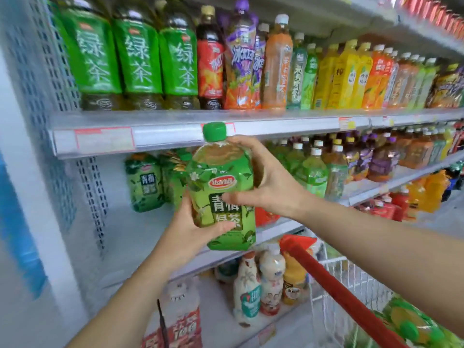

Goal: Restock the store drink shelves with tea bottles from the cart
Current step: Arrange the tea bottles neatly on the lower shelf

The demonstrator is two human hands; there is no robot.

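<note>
A: What's the biggest thing in view?

B: The shelving unit [175, 133], white, with price strips along its edges. The top row carries 3 large green tea bottles [136, 54] at the left, then red, purple, orange and yellow drinks running right.

A: And below that?

B: The middle shelf [130, 237] is mostly bare at its left end. A matching green bottle [144, 182] stands at the back there, with more bottles beside it. At lower right is the cart [351, 280], white wire with a red handle [334, 285], and another green-capped bottle [411, 325] lies inside it.

A: Where's the bottle being stocked?

B: The tea bottle [223, 187] is upright in the air in front of the middle shelf, its green cap [214, 131] level with the upper price strip. It isn't touching any shelf.

A: How is it gripped?

B: With 2 hands. The left hand [190, 232] is wrapped around its lower part, thumb across the label. The right hand [266, 177] clasps the upper body from the right side.
</note>
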